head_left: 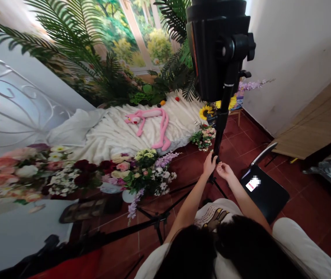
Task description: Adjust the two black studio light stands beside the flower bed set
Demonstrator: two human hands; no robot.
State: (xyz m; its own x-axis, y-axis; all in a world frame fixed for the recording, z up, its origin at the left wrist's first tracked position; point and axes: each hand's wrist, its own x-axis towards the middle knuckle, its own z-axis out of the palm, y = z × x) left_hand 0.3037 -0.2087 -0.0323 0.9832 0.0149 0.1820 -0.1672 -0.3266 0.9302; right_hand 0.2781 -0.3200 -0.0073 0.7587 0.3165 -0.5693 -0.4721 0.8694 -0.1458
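Observation:
A black light stand (221, 131) rises in front of me, with a large black lamp head (211, 54) clamped at its top. My left hand (210, 164) is closed around the lower part of the pole. Just right of the pole, my right hand (225, 171) has its fingers curled in by the same spot. Whatever those fingers pinch, if anything, is too small to make out. Below both hands, the stand's legs spread over the red tiles.
A pink plush panther (162, 130) lies on a white furry blanket (110, 135). Artificial flowers (124, 170) line its near side. A black chair (265, 193) carrying a phone (251, 184) stands at right. Another black stand (124, 232) crosses the lower left.

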